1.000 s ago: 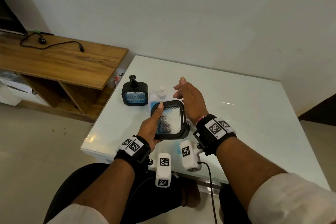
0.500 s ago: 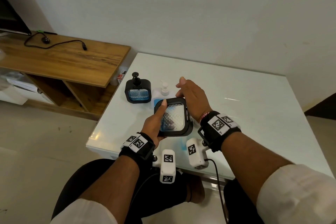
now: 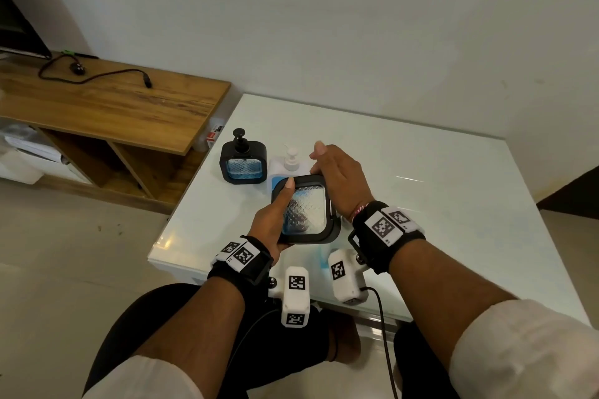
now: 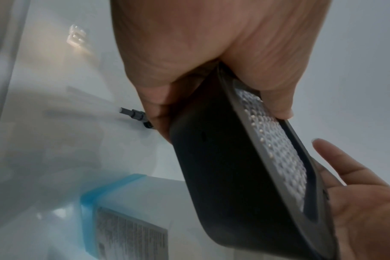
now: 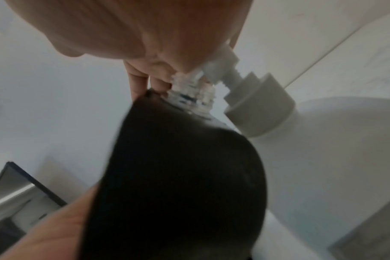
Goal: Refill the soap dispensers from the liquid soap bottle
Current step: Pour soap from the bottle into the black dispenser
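My left hand (image 3: 270,225) grips a black square soap dispenser (image 3: 308,209) with a textured clear window, tilted above the table's near edge, thumb lying on its front. My right hand (image 3: 337,176) covers its top, fingers curled round the pump; a black nozzle (image 4: 134,115) pokes out past them. The right wrist view shows a clear threaded neck (image 5: 191,95) under those fingers. A white soap bottle (image 3: 289,160) with a pump and blue label stands just behind. A second black dispenser (image 3: 242,165), blue liquid inside, stands left of it.
The white glossy table (image 3: 437,210) stretches off to the right of the hands. A wooden cabinet (image 3: 113,107) with a black cable (image 3: 97,76) on top stands to the left, below table height. My knees are under the near edge.
My right hand has come down from above the dispenser onto its top, and its fingers have curled round the pump. The left hand keeps the same hold.
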Available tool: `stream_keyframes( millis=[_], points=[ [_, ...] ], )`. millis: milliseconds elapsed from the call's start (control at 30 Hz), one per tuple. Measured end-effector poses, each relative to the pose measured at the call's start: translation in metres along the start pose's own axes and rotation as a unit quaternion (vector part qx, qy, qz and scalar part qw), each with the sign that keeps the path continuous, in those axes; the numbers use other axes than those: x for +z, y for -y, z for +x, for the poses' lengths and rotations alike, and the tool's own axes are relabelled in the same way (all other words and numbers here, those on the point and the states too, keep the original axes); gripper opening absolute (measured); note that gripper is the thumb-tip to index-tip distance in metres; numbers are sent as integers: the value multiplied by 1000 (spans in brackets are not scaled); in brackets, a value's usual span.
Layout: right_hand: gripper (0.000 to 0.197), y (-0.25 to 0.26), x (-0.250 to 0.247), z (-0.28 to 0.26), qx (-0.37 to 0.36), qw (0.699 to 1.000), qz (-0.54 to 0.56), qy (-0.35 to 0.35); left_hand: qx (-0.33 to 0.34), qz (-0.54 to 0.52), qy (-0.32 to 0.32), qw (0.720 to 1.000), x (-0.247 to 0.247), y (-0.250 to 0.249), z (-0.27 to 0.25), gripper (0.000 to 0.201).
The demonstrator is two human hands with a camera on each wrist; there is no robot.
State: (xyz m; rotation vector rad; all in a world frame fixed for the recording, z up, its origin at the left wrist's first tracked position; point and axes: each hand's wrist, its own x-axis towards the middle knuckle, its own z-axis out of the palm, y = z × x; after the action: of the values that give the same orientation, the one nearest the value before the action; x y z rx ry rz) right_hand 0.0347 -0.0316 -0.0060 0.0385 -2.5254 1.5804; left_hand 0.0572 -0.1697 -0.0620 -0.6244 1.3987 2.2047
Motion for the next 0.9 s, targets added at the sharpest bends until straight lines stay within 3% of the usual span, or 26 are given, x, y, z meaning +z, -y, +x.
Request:
stream_keyframes(
  millis=[167, 267, 400, 533, 633, 767, 900],
  points=[
    [56, 2, -3, 1, 28, 997, 64, -21, -7, -15, -6, 1000, 0, 0, 0, 86],
    [67, 0, -2, 2, 15, 999, 37, -12, -4, -7, -7, 1000, 0, 0, 0, 99],
    [76, 0, 0, 0, 4, 1000, -4, 0, -2, -6, -5, 1000, 2, -1, -3, 80],
    [64, 1, -3, 0, 26, 999, 45, -15, -1, -1, -13, 1000, 2, -2, -5, 86],
    [72, 1, -2, -1, 9, 999, 24, -20, 0, 4, -16, 1000, 2, -2, -5, 95],
    [75, -1, 1, -3, -4, 1000, -17, 2, 1, 1, -19, 1000, 3, -3, -5, 86],
    [60, 0, -2, -2, 35, 998, 43, 1, 0, 0, -10, 1000, 3, -2, -8, 92]
  ],
)
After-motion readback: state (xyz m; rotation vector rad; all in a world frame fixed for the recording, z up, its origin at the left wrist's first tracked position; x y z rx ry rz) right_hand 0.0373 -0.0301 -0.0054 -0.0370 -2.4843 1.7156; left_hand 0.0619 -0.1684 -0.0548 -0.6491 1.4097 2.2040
